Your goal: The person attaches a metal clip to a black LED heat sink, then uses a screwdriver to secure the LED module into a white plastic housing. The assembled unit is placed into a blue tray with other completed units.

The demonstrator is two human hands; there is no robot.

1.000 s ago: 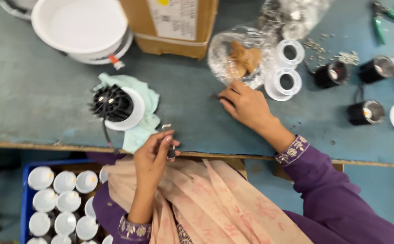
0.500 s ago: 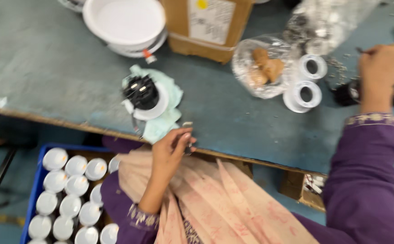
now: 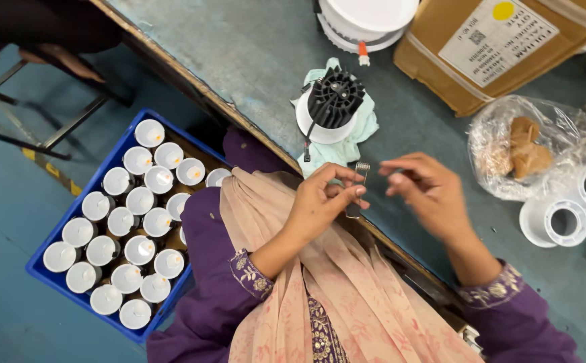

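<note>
While the left hand [image 3: 323, 195] pinches a small metal spring clip [image 3: 359, 188] over the table edge [image 3: 192, 87], the right hand [image 3: 427, 191] hovers open beside it; the clip looks light, stiff, springy, best held by its arms.

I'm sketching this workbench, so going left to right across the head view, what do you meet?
Blue plastic crate of white round cups → left hand pinching a small metal spring clip → right hand → clear plastic bag of brown pieces → white plastic ring.
</note>
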